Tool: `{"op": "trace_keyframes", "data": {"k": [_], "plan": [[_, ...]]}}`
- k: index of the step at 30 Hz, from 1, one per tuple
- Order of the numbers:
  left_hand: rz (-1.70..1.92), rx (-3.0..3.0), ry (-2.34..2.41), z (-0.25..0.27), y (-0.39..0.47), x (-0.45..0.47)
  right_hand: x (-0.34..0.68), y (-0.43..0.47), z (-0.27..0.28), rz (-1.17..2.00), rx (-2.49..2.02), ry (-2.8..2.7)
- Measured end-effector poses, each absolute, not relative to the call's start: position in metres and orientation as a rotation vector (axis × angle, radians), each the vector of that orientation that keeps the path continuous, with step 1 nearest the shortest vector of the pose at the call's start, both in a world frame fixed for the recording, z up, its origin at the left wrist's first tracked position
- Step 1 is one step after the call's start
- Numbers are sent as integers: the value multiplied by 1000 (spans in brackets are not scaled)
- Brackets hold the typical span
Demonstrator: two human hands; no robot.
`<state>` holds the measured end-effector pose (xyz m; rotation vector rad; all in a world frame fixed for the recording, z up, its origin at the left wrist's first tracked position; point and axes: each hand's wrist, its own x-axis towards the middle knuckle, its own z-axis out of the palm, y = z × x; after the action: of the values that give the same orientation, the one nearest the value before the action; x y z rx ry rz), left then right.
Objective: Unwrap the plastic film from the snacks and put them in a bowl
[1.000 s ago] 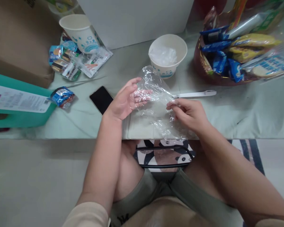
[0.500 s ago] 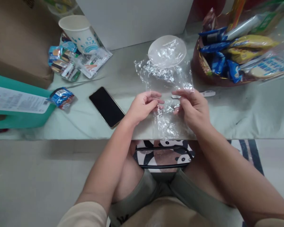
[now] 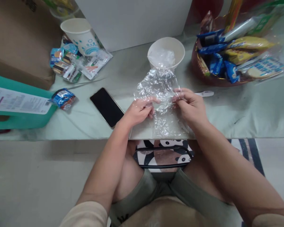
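Thin, crinkled clear plastic film [image 3: 157,83] spreads between my two hands, and its lower part hangs toward the table's front edge. My left hand [image 3: 142,110] has its fingers curled on the film's left side. On the other side, my right hand [image 3: 189,102] pinches the film between thumb and fingers. Just beyond them stands a white paper bowl [image 3: 180,53], with the film's far end reaching over its near rim. A white-handled tool [image 3: 207,93] lies partly behind my right hand; its other end is hidden. A dark-screened phone [image 3: 107,107] rests beside my left forearm.
A brown basket [image 3: 196,71] of wrapped snacks stands at the right. To the left are a paper cup [image 3: 79,36], several snack packets [image 3: 66,63], a blue packet [image 3: 63,98], a green container [image 3: 38,121] and a cardboard box [image 3: 19,41]. A white panel [image 3: 137,22] stands behind.
The film has shifted off much of the bowl toward me and bunched up between my hands. My right hand's fingers have closed on it. My left hand has moved slightly left and down.
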<state>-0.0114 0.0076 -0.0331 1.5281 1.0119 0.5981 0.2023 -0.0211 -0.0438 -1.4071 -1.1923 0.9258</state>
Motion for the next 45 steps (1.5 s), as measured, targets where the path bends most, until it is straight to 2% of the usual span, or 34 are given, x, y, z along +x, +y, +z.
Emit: {"op": "trace_keyframes", "data": {"k": [13,18,24,33,45], "plan": [[722,1392,906,-25,14,-9,203,-27,-39,1264,-1131,-1100],[691,1236,887,-26,13,-8,198,-24,-48,1229,-1178,-1015],[661,1123,887,-15,1,6,194,-22,-52,966,-1206,-1031],[551,1057,1080,-10,1,6,199,-19,-52,783,-1286,-1030],[695,1101,1002,-16,3,-6,204,-19,-49,747,-1272,-1009]]}}
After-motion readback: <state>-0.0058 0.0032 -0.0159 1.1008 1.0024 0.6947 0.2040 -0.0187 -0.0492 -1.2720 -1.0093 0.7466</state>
